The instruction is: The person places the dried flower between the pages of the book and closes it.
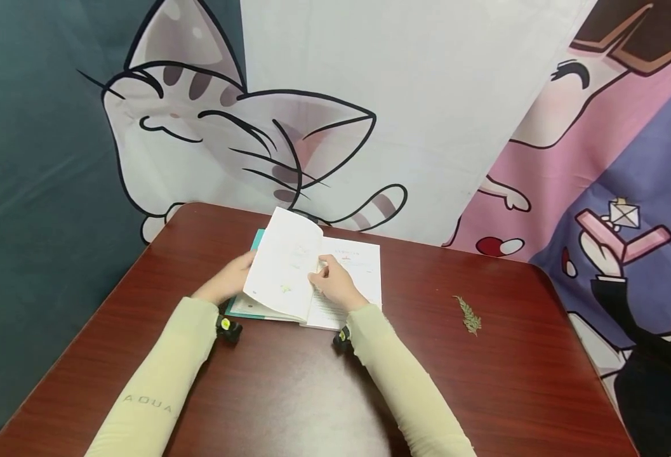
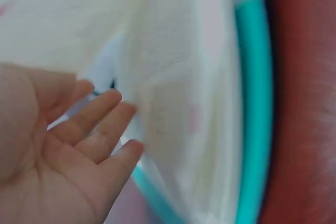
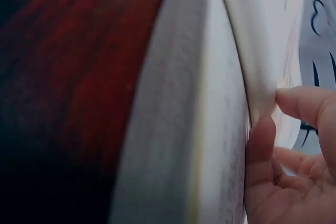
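Observation:
An open book (image 1: 364,279) with a teal cover (image 2: 252,77) lies near the table's far edge, its left-hand page (image 1: 284,266) lifted and curving upward. My right hand (image 1: 338,285) pinches that page close to the fold, the thumb (image 3: 261,132) and index fingertip on either side of the paper in the right wrist view. At the book's left side is my left hand (image 1: 229,279), its fingertips hidden behind the raised page in the head view. In the left wrist view its loosely extended fingers (image 2: 100,137) reach the loose pages, palm visible.
A small dried leaf sprig (image 1: 470,315) lies on the reddish-brown table (image 1: 278,393) to the right of the book. Behind the table hangs a cloth (image 1: 438,95) printed with a cartoon cat and figures.

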Action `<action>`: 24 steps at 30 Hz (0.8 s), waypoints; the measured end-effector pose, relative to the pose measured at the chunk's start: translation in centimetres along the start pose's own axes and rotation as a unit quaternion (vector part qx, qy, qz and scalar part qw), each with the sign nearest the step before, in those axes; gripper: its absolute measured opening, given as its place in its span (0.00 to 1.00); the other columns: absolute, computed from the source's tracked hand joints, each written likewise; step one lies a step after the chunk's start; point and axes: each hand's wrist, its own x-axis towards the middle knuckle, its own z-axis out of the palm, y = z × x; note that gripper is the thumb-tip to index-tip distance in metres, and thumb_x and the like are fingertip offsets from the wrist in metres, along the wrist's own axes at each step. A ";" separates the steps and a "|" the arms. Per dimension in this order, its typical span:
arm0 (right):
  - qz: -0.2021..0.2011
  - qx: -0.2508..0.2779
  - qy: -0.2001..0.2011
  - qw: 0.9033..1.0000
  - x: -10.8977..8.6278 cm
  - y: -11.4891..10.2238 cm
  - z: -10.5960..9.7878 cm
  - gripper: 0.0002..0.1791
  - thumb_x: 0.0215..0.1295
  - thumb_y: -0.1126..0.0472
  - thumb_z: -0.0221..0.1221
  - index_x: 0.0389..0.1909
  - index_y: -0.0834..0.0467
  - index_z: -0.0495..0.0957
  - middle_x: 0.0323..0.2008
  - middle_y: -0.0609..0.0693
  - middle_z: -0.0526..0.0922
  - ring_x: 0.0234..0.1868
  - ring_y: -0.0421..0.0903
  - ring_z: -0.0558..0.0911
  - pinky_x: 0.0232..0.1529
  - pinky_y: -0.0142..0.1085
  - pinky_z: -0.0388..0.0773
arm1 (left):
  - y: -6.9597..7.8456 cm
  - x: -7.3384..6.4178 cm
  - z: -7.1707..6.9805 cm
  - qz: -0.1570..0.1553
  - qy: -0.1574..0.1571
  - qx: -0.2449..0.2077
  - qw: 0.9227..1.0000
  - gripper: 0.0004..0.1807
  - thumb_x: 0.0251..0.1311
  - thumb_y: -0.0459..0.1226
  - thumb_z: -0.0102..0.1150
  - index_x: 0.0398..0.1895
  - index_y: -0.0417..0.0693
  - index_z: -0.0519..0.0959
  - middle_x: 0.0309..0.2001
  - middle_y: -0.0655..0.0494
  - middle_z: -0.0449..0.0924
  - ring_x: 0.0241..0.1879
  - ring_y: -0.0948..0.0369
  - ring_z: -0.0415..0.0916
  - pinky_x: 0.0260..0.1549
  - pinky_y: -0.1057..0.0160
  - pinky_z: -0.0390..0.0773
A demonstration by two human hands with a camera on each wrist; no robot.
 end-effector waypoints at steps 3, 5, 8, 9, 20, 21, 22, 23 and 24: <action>-0.001 -0.027 0.005 1.000 0.1 -0.1 0.3 0.33 0.74 0.53 0.58 0.74 0.60 0.61 0.36 0.49 0.77 0.32 0.41 0.73 0.37 0.34 0.71 | 0.8 0.0 -1.2 -0.050 0.041 -0.020 0.998 0.29 0.81 0.45 0.39 0.79 0.43 0.57 0.75 0.39 0.60 0.74 0.43 0.57 0.70 0.38 0.59; 0.000 -0.040 0.007 0.999 0.1 -0.1 0.4 0.33 0.75 0.53 0.57 0.75 0.60 0.60 0.35 0.48 0.76 0.33 0.41 0.73 0.38 0.35 0.71 | 1.7 -0.1 -1.7 -0.046 0.064 0.004 0.997 0.29 0.82 0.45 0.36 0.79 0.42 0.56 0.75 0.39 0.59 0.74 0.42 0.56 0.70 0.39 0.57; 0.002 -0.044 0.007 0.999 0.1 -0.2 0.4 0.34 0.75 0.53 0.57 0.75 0.60 0.60 0.35 0.48 0.76 0.33 0.42 0.73 0.38 0.35 0.71 | 3.1 0.2 -1.5 -0.013 0.082 0.046 0.996 0.29 0.82 0.44 0.37 0.78 0.40 0.57 0.75 0.37 0.58 0.74 0.41 0.56 0.71 0.39 0.56; 0.003 -0.044 0.006 0.999 0.0 -0.2 0.4 0.34 0.75 0.53 0.57 0.75 0.60 0.59 0.35 0.49 0.77 0.33 0.42 0.73 0.37 0.35 0.71 | 3.5 0.3 -1.3 0.000 0.080 0.060 0.995 0.29 0.82 0.45 0.38 0.78 0.40 0.57 0.75 0.37 0.59 0.74 0.41 0.56 0.71 0.39 0.56; -0.006 -0.053 0.006 0.999 0.0 -0.1 0.4 0.34 0.74 0.53 0.57 0.74 0.61 0.60 0.34 0.48 0.77 0.32 0.41 0.74 0.38 0.35 0.73 | 4.3 1.1 3.5 0.072 -0.083 0.223 0.969 0.47 0.67 0.51 0.63 0.79 0.37 0.53 0.80 0.38 0.46 0.78 0.38 0.45 0.73 0.41 0.51; -0.005 -0.058 0.006 0.998 0.0 -0.1 0.5 0.34 0.75 0.52 0.57 0.74 0.61 0.60 0.34 0.48 0.77 0.32 0.41 0.74 0.38 0.35 0.73 | 4.2 1.1 3.6 0.064 -0.090 0.228 0.967 0.49 0.66 0.51 0.65 0.80 0.37 0.53 0.80 0.39 0.46 0.78 0.39 0.44 0.73 0.41 0.51; -0.006 -0.061 0.008 0.998 0.0 -0.2 0.5 0.34 0.75 0.52 0.57 0.74 0.61 0.60 0.33 0.48 0.77 0.32 0.41 0.74 0.39 0.36 0.73 | 4.2 1.0 3.8 0.057 -0.093 0.234 0.966 0.50 0.65 0.52 0.65 0.80 0.37 0.52 0.80 0.39 0.45 0.78 0.38 0.44 0.73 0.40 0.51; -0.007 -0.063 0.009 0.998 0.0 -0.2 0.6 0.33 0.75 0.53 0.57 0.74 0.61 0.60 0.33 0.48 0.77 0.32 0.41 0.74 0.39 0.36 0.73 | 4.1 0.9 3.9 0.048 -0.098 0.240 0.965 0.50 0.65 0.52 0.65 0.80 0.37 0.52 0.80 0.38 0.45 0.78 0.38 0.44 0.73 0.39 0.51; -0.007 -0.065 0.010 0.998 0.0 -0.3 0.6 0.33 0.75 0.53 0.57 0.74 0.61 0.60 0.33 0.48 0.77 0.32 0.42 0.74 0.39 0.36 0.73 | 4.1 0.9 3.9 0.040 -0.105 0.245 0.963 0.51 0.65 0.52 0.65 0.80 0.36 0.51 0.80 0.38 0.45 0.78 0.38 0.43 0.72 0.38 0.51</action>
